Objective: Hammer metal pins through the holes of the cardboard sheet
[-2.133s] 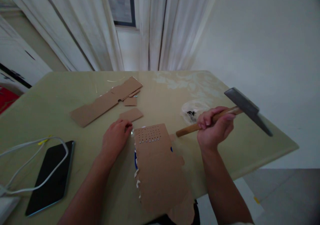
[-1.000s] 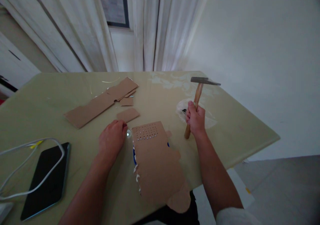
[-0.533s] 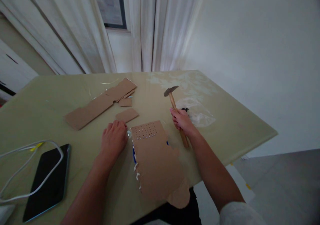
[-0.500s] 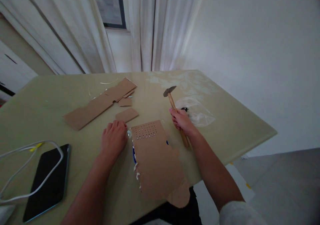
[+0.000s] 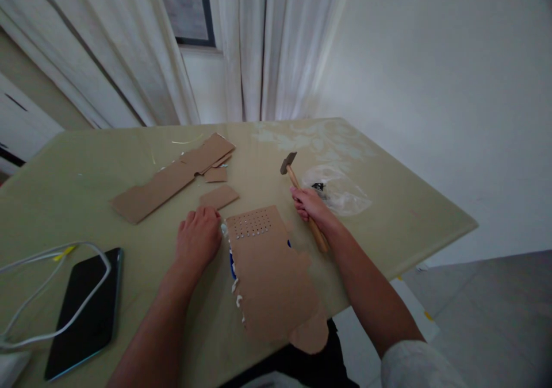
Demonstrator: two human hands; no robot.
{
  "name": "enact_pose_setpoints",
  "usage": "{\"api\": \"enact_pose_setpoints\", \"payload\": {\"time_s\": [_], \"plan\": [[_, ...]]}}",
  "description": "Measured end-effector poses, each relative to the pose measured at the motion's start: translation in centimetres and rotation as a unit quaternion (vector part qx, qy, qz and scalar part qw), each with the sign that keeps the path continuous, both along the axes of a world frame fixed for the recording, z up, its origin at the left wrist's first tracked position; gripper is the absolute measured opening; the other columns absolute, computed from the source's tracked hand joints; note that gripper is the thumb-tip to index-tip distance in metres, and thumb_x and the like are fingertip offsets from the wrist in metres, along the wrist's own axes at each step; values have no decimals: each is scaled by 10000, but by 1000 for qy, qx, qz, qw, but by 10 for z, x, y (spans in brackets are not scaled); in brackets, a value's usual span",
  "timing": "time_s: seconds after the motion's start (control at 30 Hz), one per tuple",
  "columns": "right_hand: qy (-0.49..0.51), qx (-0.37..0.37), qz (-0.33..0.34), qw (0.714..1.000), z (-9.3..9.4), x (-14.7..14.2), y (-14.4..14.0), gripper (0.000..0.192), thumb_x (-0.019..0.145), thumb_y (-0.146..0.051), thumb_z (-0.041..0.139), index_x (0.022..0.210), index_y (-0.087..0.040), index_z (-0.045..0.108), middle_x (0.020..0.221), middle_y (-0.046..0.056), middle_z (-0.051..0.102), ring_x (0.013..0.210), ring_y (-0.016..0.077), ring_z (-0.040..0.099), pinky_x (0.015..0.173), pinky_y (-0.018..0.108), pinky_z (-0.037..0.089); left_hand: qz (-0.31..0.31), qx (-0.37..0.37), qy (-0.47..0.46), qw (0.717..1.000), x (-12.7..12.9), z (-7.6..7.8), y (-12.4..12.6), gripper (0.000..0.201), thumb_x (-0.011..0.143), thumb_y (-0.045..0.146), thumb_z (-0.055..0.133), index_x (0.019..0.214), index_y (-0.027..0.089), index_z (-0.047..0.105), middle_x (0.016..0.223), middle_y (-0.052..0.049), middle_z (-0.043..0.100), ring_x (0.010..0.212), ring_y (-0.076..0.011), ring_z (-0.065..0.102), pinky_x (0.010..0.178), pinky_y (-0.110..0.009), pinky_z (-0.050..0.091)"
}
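My right hand (image 5: 311, 207) is wrapped round the wooden handle of a hammer (image 5: 294, 177), its metal head pointing away from me over the table. To the left, my left hand (image 5: 199, 234) rests on the tabletop with its fingers curled. Whatever those fingers may hold is hidden. Between the hands lies a flat cardboard piece (image 5: 271, 279), with rows of small dots or holes near its far end. Whitish bits line its left edge, and something blue shows beneath it. A small cardboard scrap (image 5: 219, 196) lies just beyond my left hand.
Long cardboard strips (image 5: 166, 184) lie farther back on the table (image 5: 414, 215). A clear plastic bag (image 5: 345, 195) with small dark items sits right of the hammer. At the left are a black tablet (image 5: 84, 313) and a looped white cable (image 5: 56, 339).
The hammer's head has turned slightly and shifted a little left and lower with my right hand. My left hand stays beside the cardboard.
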State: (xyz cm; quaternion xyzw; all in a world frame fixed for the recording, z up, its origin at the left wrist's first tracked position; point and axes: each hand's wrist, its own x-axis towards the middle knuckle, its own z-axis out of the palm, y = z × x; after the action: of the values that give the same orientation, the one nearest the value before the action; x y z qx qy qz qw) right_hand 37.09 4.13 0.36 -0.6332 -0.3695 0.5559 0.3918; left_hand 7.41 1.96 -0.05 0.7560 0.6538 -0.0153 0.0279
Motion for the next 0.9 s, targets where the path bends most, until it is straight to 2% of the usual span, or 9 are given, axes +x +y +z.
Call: {"api": "enact_pose_setpoints", "payload": {"time_s": [0.27,0.47,0.63,0.8,0.9], "plan": [[10,-15,9,1000,-3,-1,0,442,1070,-451,620,736,-248,414,503,-117,370,349,47,299,330,179,223,1,13,3,1000,0,-2,0,344,1108,227,363,1188,132,684,1231,-197,726,1190,-354,679,954,-434,536],[15,-26,18,999,-8,3,4,463,1057,-476,645,724,-250,418,499,-114,361,346,52,300,328,191,239,2,-1,-20,1000,0,-3,2,321,1089,187,374,1212,120,663,1226,-192,737,1191,-359,689,975,-451,536],[16,-30,27,999,-12,5,6,473,1066,-471,635,716,-253,403,500,-107,367,349,55,309,329,195,239,23,-2,-59,998,1,-3,4,301,1094,231,377,1204,148,644,1146,-197,767,1169,-379,717,942,-466,542],[20,-24,39,999,-16,8,7,434,1088,-457,601,745,-250,436,504,-109,370,348,59,315,332,196,247,62,17,-161,985,-1,-3,11,325,1073,277,398,1218,154,661,1107,-185,802,1087,-383,746,921,-481,546],[31,-16,59,998,-19,10,8,393,1098,-481,581,796,-246,486,510,-108,380,348,63,320,336,195,251,68,76,-284,953,-6,-2,15,348,1026,316,474,1242,169,705,1089,-138,832,1076,-353,748,977,-488,543]]}}
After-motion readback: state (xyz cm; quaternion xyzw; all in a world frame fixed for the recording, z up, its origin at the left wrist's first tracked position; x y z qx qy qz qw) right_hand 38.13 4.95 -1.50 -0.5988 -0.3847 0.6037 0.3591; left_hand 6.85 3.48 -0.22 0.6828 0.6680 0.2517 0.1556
